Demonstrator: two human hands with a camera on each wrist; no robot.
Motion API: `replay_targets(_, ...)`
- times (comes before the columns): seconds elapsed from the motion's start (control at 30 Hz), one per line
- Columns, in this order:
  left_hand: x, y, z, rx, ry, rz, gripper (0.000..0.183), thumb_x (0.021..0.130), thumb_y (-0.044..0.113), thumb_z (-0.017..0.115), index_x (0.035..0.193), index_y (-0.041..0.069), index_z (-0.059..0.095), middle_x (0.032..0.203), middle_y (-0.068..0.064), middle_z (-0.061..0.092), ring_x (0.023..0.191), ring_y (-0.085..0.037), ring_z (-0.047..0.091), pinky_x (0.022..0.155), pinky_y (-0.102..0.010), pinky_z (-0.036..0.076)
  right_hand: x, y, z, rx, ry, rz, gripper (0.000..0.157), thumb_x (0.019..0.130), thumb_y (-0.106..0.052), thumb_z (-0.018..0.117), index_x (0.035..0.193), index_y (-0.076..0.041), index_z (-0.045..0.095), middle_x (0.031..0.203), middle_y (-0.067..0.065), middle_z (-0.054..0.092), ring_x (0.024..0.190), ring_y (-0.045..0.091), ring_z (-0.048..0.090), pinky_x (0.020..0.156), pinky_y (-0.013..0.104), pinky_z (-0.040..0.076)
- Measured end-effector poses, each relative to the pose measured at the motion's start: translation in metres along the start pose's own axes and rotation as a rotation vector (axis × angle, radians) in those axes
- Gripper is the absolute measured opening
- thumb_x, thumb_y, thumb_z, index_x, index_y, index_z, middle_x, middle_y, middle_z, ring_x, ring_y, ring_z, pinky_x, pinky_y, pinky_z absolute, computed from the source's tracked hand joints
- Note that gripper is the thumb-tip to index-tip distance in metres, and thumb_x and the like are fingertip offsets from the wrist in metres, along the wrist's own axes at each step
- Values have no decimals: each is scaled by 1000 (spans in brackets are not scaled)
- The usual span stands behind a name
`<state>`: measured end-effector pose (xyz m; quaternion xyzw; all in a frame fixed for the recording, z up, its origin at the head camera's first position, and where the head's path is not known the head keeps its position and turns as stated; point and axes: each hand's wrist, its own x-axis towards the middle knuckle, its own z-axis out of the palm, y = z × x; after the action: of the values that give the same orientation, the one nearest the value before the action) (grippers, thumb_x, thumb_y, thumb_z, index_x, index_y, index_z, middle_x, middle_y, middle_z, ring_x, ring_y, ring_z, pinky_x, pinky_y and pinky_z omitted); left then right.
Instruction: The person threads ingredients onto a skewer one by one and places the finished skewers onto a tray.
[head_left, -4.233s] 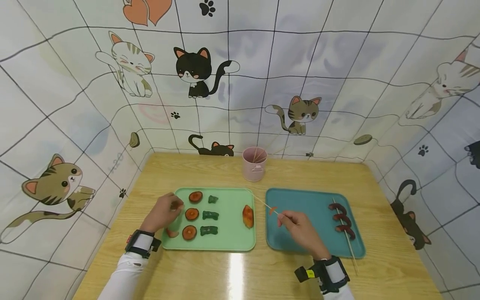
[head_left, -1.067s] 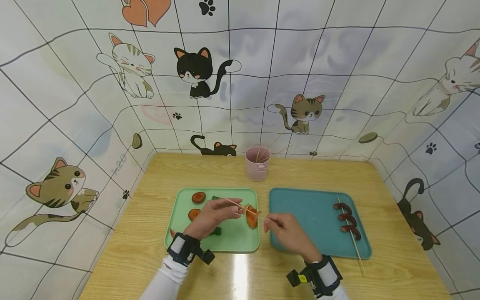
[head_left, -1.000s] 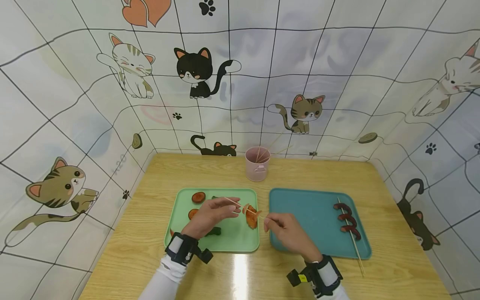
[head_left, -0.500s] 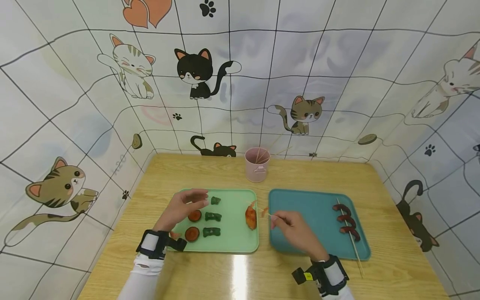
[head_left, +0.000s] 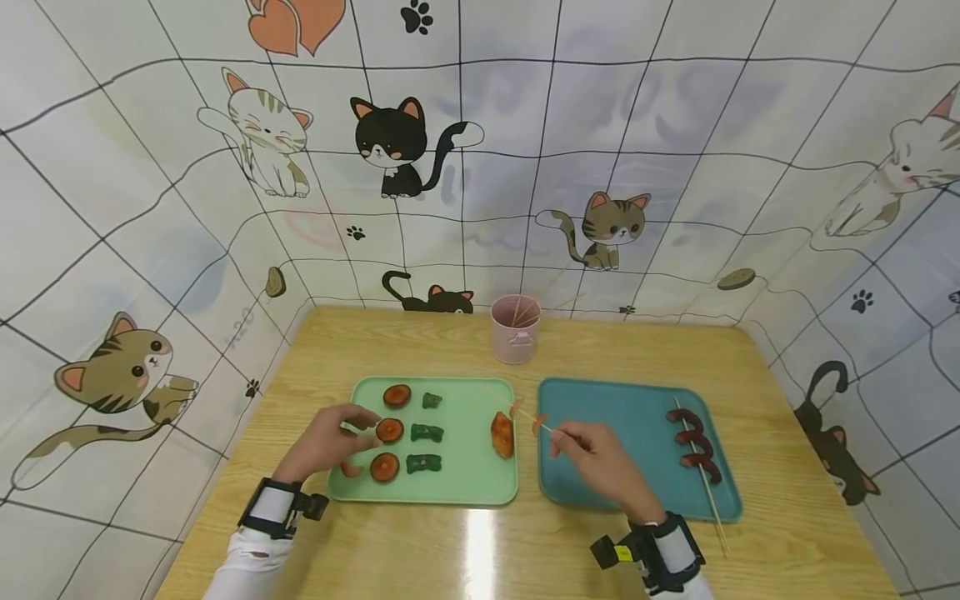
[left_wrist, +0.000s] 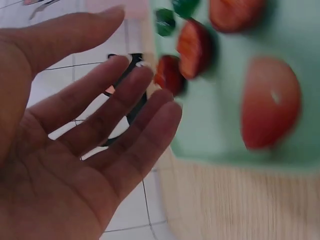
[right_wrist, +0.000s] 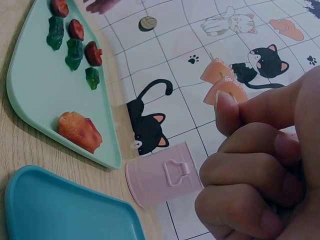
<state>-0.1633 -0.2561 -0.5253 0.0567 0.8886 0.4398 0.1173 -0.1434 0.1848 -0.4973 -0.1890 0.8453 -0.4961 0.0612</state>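
My right hand (head_left: 596, 458) pinches a thin wooden skewer (head_left: 531, 417) between thumb and forefinger, its other fingers curled in. Two pinkish half-round slices (right_wrist: 222, 82) are threaded on the skewer, held up between the trays. My left hand (head_left: 330, 440), fingers loosely spread and holding nothing, is over the left side of the green tray (head_left: 465, 492). Below and beside it lie another pink half-round slice (left_wrist: 270, 102) and several round brown mushroom-like caps (head_left: 385, 467). Dark green knotted pieces (head_left: 424, 462) sit in the middle column, and an orange-brown chicken-wing-like piece (head_left: 502, 435) at the right.
A teal tray (head_left: 600, 492) stands to the right, bearing a finished-looking skewer of dark red curled pieces (head_left: 694, 440) whose stick overhangs the front rim. Behind the trays is a pink bucket (head_left: 513, 340) with several skewers. A cat-print cloth (head_left: 480, 183) walls the table's back and sides.
One pink slice was on the skewer at first; now there are two. My left hand has left the skewer and moved left over the green tray, while my right hand shifted slightly right.
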Motion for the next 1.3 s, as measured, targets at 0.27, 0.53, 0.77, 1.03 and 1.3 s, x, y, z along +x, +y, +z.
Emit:
replay_targets(0.27, -16, -8, -1, 192, -58, -44, 23, 84, 5, 81, 106, 3, 75, 103, -13, 71, 84, -20, 67, 64, -28, 55, -1, 4, -1, -19, 2, -10, 32, 109, -25, 50, 82, -22, 67, 55, -9, 34, 46, 1, 24, 46, 23, 30)
replay_targets(0.53, -21, -11, 2, 343, -97, 93, 8, 85, 8, 82, 87, 7, 75, 84, -2, 70, 76, -11, 59, 62, -24, 51, -2, 4, -1, -18, 12, 9, 32, 109, -25, 51, 82, -21, 67, 56, -8, 35, 47, 1, 26, 46, 23, 31)
replay_targets(0.77, -20, -13, 7, 356, -107, 94, 13, 85, 4, 80, 75, 9, 73, 73, 4, 64, 66, -7, 51, 55, -20, 44, -2, 2, 0, 6, -3, 52, 32, 109, -28, 52, 82, -20, 66, 56, -6, 35, 46, 2, 25, 46, 22, 28)
replay_targets(1.03, -18, -13, 9, 383, -87, 95, 15, 87, 4, 78, 76, 10, 71, 72, 3, 61, 66, -7, 51, 56, -21, 43, -3, 5, 0, 15, 1, 60, 32, 109, -27, 51, 82, -19, 67, 55, -6, 34, 45, 2, 25, 47, 22, 29)
replay_targets(1.3, -11, -11, 9, 347, -31, 100, 13, 95, 8, 71, 107, 4, 75, 74, 0, 62, 64, -8, 50, 54, -21, 42, -4, 4, -1, 12, 2, 78, 33, 109, -28, 51, 83, -17, 67, 56, -5, 34, 46, 3, 25, 48, 23, 30)
